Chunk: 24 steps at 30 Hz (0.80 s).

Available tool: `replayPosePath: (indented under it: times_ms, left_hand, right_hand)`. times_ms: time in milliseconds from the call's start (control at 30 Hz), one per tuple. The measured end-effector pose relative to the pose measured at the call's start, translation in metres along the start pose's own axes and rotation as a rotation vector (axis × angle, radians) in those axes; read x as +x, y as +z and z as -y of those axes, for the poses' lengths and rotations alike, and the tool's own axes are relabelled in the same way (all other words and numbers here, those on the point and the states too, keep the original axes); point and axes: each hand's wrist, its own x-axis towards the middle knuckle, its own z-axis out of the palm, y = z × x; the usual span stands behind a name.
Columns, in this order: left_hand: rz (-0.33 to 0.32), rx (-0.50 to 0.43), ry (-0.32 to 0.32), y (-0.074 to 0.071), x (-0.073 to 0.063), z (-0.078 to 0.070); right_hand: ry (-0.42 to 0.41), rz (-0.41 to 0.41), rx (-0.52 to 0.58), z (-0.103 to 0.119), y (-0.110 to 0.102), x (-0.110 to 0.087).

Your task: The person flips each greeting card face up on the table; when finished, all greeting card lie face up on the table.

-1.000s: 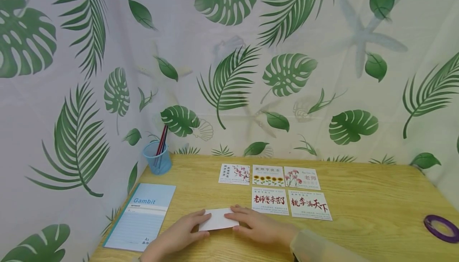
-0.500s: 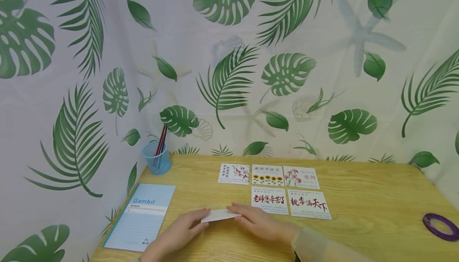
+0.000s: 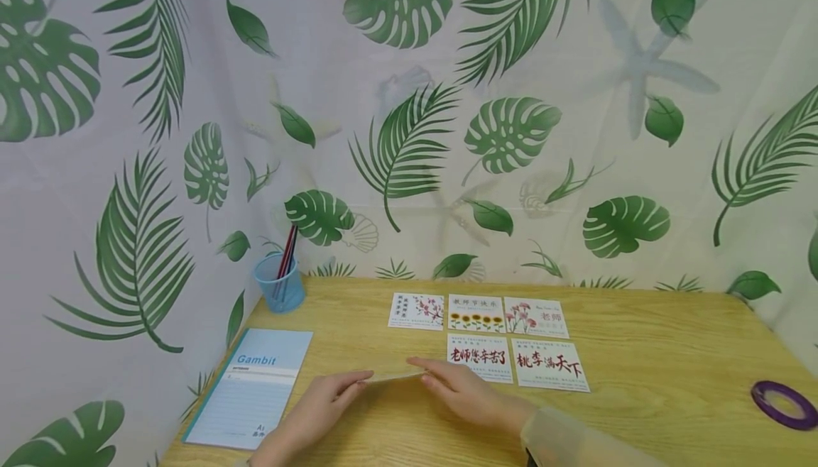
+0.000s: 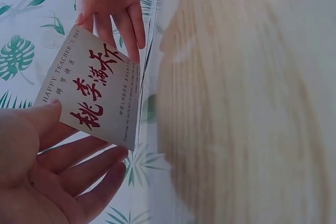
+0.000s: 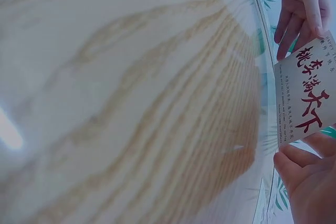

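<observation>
My left hand (image 3: 322,404) and right hand (image 3: 469,397) pinch opposite ends of one small greeting card (image 3: 396,376) above the table. The head view catches it nearly edge-on. From the left wrist the printed face of the card (image 4: 97,90) shows, with large red calligraphy and "HAPPY TEACHER'S DAY" along one edge. The left thumb (image 4: 44,116) lies on that face, with the fingers behind. In the right wrist view the right hand (image 5: 310,182) grips the card's near end. Just beyond the hands, two cards with red writing (image 3: 479,359) (image 3: 552,365) lie flat.
Behind them is a row of three cards: blossom (image 3: 417,310), sunflower (image 3: 476,313) and pink-flower (image 3: 536,317). A blue notebook (image 3: 249,387) lies left, below a blue pen cup (image 3: 279,282). A purple tape roll (image 3: 784,404) is at right. Leaf-print curtains (image 3: 409,169) enclose the wooden table (image 3: 652,339).
The held card has tilted from showing its blank white side to nearly edge-on in the head view. Both hands keep hold of its ends and have turned slightly with it.
</observation>
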Motion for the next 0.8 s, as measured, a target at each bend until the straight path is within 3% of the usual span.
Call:
replayPosePath:
  times_ms: [300,500,800]
  left_hand:
    - [-0.088,-0.036,-0.040,-0.0017,0.0006,0.0018]
    - [-0.099,-0.145,-0.084,-0.0018,0.0018,0.0017]
    - [-0.221,-0.207,-0.136,0.0004,0.0042,0.0015]
  right_hand:
    - [0.023,-0.045,0.087,-0.0042,0.0009,-0.0005]
    - [0.002,-0.049,0.213,-0.0056,0.0010,-0.0026]
    - [-0.011,-0.050,0.294,-0.0043,-0.0004,-0.0050]
